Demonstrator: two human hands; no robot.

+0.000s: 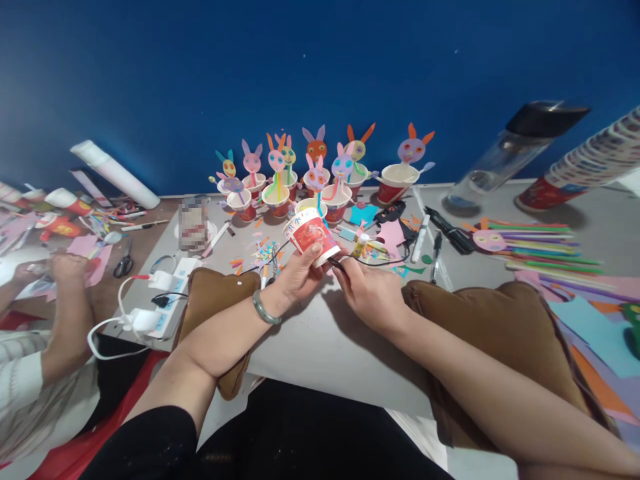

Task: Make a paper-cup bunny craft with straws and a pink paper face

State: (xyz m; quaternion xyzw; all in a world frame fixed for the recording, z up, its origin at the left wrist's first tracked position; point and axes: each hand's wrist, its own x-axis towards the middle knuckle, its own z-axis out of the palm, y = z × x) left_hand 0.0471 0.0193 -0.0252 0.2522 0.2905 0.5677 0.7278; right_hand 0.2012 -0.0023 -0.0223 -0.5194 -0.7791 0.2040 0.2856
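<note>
My left hand is closed round a red and white paper cup, tilted with its base toward my right hand. My right hand is closed at the cup's base, fingers pinched on a small dark thing that I cannot make out. A thin black cord passes close by that hand. Just behind the held cup stand several paper cups with paper rabbit heads on coloured strips, such as a purple rabbit head on the right. Paper scraps lie around the cup.
Left, a power strip with white plugs sits near a brown cushion; another brown cushion lies right. A glass bottle, stacked cups, markers and coloured strips stand or lie right. Another person's hands work far left.
</note>
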